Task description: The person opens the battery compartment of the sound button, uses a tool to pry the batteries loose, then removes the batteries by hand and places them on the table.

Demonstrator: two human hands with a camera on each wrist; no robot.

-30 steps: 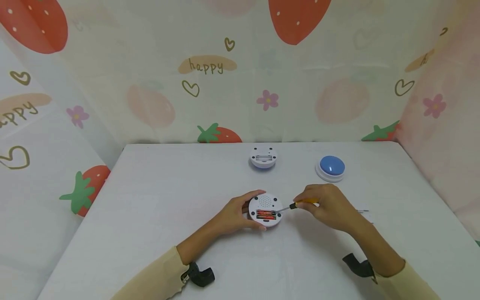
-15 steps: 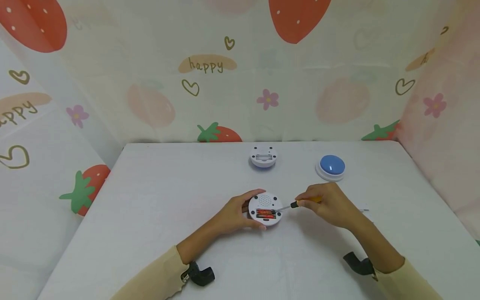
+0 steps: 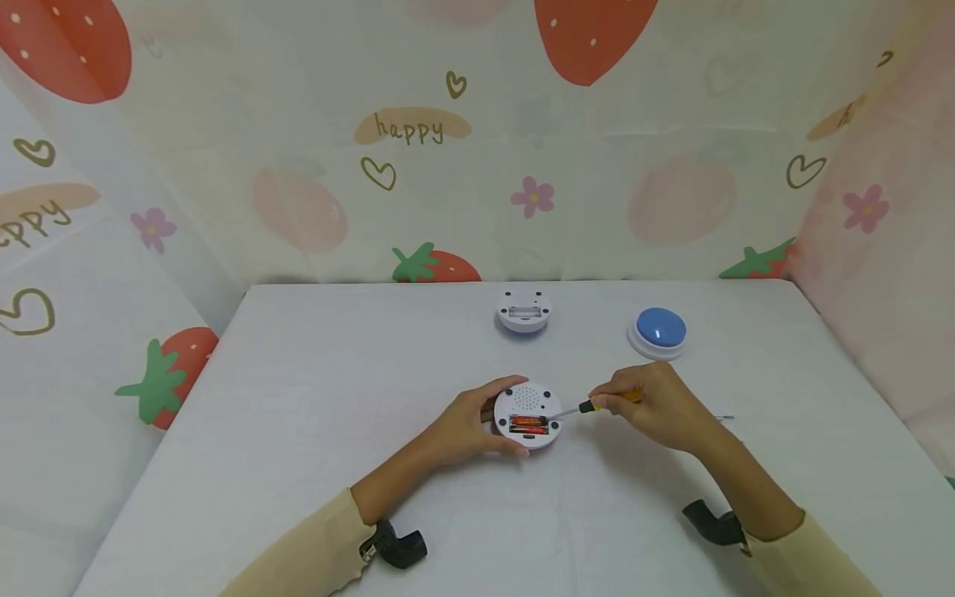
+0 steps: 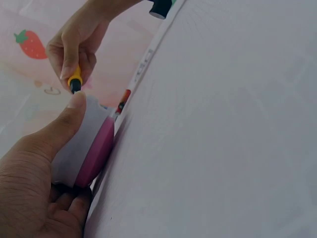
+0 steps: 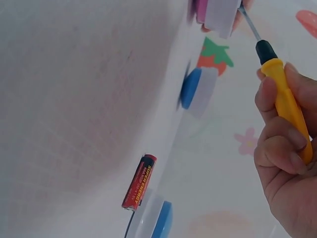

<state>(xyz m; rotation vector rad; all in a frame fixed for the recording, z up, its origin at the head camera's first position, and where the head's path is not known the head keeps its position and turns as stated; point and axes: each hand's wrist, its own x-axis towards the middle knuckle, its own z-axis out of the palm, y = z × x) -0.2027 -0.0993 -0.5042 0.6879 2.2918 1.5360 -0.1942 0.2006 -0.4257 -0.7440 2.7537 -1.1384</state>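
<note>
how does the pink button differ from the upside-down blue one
The pink button has red batteries in its compartment; the blue one shows none. The left hand holds the pink button, while the blue one rests untouched farther back. Both have white bases, turned upside down, with compartments uncovered.

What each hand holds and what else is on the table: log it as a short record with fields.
Left hand: grips the white round device, pink side down
Compartment: uncovered, two red batteries inside
Right hand: holds the yellow-handled screwdriver
Screwdriver tip: at the batteries' end nearer the right hand; contact cannot be told
Far device: upside down, no batteries showing in its compartment
Blue button: domed side up, on a white base
Loose battery: one, red and black, marked SUPER ENERGY, seen in the right wrist view
</note>
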